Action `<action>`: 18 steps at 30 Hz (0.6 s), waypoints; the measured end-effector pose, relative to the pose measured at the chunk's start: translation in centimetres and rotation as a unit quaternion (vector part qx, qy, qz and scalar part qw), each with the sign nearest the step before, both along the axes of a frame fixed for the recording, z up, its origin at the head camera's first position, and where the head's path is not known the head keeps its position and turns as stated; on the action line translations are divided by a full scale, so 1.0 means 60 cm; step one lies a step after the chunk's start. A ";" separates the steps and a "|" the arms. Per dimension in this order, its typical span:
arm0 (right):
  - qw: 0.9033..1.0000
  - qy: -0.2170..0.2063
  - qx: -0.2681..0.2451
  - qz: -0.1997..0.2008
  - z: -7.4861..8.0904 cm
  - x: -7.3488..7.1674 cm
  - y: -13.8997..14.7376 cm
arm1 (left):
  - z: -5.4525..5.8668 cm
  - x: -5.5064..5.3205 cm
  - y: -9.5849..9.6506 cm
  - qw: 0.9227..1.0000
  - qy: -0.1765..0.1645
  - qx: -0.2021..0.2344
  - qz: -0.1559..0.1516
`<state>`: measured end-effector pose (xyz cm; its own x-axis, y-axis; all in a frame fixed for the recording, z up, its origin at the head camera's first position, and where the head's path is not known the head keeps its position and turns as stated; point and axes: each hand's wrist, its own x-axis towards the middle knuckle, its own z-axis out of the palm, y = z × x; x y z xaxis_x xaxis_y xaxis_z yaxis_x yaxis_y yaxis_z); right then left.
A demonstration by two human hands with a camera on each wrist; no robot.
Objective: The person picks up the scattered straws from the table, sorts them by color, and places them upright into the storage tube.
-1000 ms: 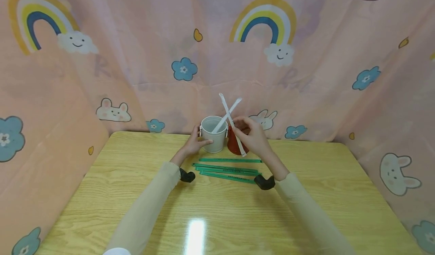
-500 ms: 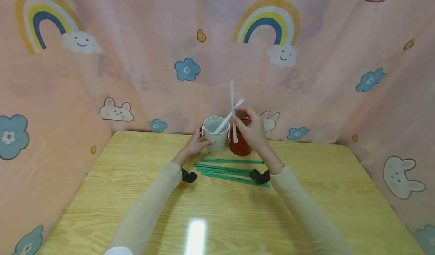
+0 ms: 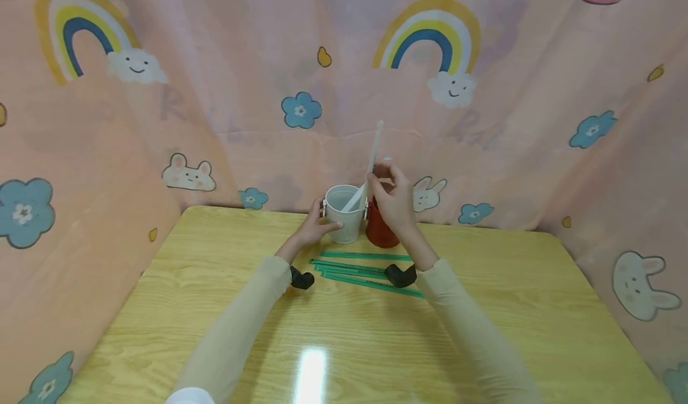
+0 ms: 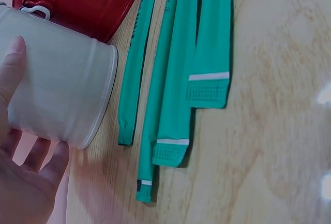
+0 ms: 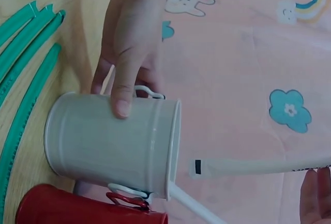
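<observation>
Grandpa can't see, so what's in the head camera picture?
A right hand holds a white stick by a white bucket that a left hand grips, with another white stick partly inside. A red bucket stands alongside; green strips lie in front.

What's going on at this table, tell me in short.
A person's left hand holds a white bucket upright. The right hand pinches a slim white packet, its lower end above the bucket's rim, not in it. Another white packet leans inside. A red bucket stands alongside, and four green packets lie on the table.
</observation>
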<state>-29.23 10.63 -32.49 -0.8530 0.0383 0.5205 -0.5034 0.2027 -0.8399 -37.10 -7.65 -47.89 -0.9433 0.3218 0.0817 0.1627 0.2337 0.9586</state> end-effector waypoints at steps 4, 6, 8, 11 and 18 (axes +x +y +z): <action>1.000 0.018 -0.017 -0.013 -0.007 -0.008 -0.004 | 0.002 0.000 0.003 1.000 -0.002 0.008 0.002; 0.999 0.027 -0.022 -0.020 -0.011 -0.013 -0.005 | 0.003 0.001 0.003 1.000 0.001 0.010 0.004; 0.999 0.030 -0.023 -0.027 -0.017 -0.019 -0.006 | 0.003 0.001 0.004 1.000 0.006 0.009 0.003; 0.999 0.023 -0.024 -0.038 -0.037 -0.036 -0.004 | 0.003 0.001 0.004 1.000 0.010 0.006 0.002; 0.999 -0.009 -0.023 -0.047 -0.089 -0.076 0.005 | 0.000 -0.001 0.003 1.000 0.012 0.001 0.005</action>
<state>-33.78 10.94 -37.84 -0.8531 0.1431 0.5017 -0.4693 0.2097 -0.8578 -37.13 -7.44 -47.90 -0.9442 0.3123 0.1045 0.1828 0.2332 0.9551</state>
